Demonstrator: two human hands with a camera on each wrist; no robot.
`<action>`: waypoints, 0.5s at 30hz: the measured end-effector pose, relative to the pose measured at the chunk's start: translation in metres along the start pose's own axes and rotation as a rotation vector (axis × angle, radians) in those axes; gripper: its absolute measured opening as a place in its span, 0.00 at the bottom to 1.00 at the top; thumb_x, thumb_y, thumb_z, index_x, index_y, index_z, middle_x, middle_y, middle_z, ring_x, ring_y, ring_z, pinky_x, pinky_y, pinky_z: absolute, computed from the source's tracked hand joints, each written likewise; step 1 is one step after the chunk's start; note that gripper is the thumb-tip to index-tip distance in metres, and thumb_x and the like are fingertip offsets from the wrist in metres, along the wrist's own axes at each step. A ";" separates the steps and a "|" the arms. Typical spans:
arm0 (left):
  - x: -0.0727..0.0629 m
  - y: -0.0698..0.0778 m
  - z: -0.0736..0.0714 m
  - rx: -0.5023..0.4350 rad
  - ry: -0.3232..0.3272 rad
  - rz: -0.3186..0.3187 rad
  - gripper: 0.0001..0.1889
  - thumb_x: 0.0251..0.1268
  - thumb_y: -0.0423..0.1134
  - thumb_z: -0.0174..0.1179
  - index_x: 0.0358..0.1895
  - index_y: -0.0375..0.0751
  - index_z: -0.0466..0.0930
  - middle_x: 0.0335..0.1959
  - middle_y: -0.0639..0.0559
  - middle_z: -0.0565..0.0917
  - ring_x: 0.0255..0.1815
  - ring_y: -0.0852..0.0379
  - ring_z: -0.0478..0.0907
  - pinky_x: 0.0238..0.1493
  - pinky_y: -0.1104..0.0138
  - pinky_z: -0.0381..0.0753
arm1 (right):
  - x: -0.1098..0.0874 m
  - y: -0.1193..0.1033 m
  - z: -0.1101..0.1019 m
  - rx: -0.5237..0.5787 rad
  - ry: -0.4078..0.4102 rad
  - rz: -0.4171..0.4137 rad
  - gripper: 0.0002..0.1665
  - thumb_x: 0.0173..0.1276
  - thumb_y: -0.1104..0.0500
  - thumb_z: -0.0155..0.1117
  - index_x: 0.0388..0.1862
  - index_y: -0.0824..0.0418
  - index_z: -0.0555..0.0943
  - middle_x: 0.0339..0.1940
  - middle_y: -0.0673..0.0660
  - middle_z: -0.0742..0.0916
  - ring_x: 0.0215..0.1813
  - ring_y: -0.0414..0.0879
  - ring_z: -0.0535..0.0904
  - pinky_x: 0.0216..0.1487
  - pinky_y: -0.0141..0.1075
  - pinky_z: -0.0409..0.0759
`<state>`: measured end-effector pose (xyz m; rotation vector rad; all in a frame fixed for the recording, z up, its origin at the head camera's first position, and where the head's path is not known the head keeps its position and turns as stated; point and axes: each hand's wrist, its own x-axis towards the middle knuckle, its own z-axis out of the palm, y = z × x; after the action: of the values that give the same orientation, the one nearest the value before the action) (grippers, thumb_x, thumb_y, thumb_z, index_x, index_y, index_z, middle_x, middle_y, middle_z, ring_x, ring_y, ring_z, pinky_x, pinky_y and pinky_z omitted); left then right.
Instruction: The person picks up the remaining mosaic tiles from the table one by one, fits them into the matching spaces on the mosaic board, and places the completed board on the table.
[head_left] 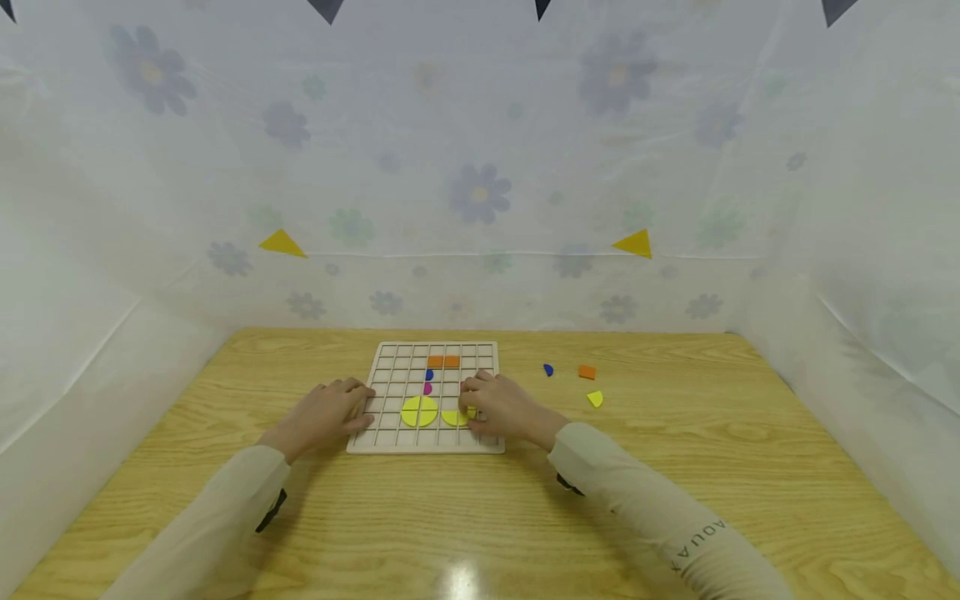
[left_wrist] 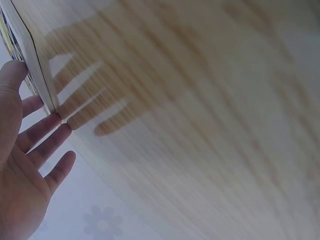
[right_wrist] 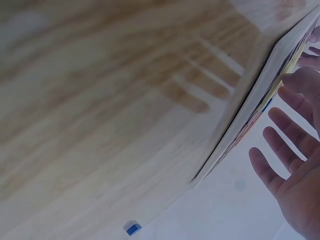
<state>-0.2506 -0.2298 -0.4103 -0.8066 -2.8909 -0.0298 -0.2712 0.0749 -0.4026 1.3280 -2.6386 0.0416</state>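
Observation:
A pale gridded board (head_left: 386, 446) lies on the table. My left hand (head_left: 322, 414) rests at its left edge, thumb and fingertips touching the rim; in the left wrist view the fingers of this hand (left_wrist: 35, 150) are spread and nearly straight. My right hand (head_left: 504, 406) is over the board's right side, with a yellow quarter-circle piece (head_left: 471, 412) between thumb and index finger, partly hidden. Beside it lies another yellow quarter piece (head_left: 452, 418). Left of that, yellow pieces form a full circle (head_left: 418, 411). In the right wrist view the other fingers of this hand (right_wrist: 295, 145) extend loosely.
On the board are two orange rectangles (head_left: 444, 362), a blue half-circle (head_left: 429, 375) and a magenta one (head_left: 427, 388). Right of the board lie a blue piece (head_left: 548, 370), an orange rectangle (head_left: 587, 372) and a yellow quarter piece (head_left: 595, 399). A flowered curtain (head_left: 480, 292) surrounds the wooden table (head_left: 420, 517).

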 end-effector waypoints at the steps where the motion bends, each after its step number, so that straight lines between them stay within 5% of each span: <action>1: 0.000 0.000 0.000 0.002 0.000 0.000 0.23 0.63 0.50 0.54 0.55 0.38 0.75 0.52 0.41 0.77 0.51 0.41 0.75 0.46 0.47 0.76 | 0.000 0.000 -0.001 0.004 0.005 -0.002 0.07 0.59 0.52 0.64 0.36 0.51 0.81 0.46 0.49 0.81 0.47 0.44 0.72 0.41 0.36 0.76; 15: -0.001 0.001 -0.001 -0.006 -0.008 -0.007 0.23 0.64 0.50 0.54 0.55 0.38 0.74 0.53 0.40 0.76 0.53 0.40 0.74 0.48 0.46 0.75 | -0.019 0.020 -0.003 0.085 0.031 0.108 0.10 0.57 0.54 0.67 0.38 0.54 0.82 0.44 0.51 0.81 0.45 0.47 0.73 0.43 0.39 0.76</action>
<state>-0.2496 -0.2298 -0.4092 -0.8001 -2.9022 -0.0364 -0.2759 0.1024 -0.4018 1.1982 -2.7073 0.1901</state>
